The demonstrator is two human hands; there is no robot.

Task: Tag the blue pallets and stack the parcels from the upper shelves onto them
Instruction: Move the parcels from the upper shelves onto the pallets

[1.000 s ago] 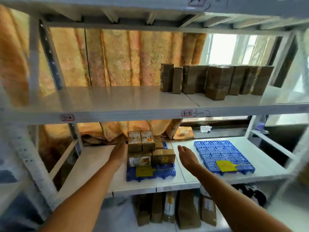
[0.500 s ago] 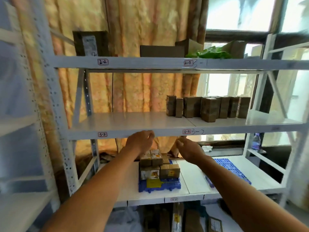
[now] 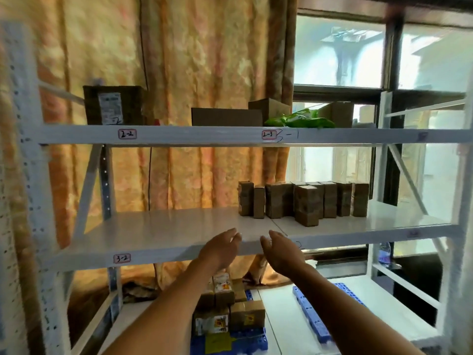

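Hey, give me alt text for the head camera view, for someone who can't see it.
Two bare hands, left hand and right hand, reach up empty toward the front edge of the middle shelf, where a row of brown parcels stands at the right. Below, more parcels sit stacked on a blue pallet with a yellow tag; a second blue pallet lies beside it.

Brown parcels (image 3: 302,201) upright mid-shelf; tagged blue pallets (image 3: 314,313) below

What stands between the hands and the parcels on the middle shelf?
Nothing visible. Both hands, left and right, are open at the shelf's front edge, and only bare shelf lies between them and the parcels.
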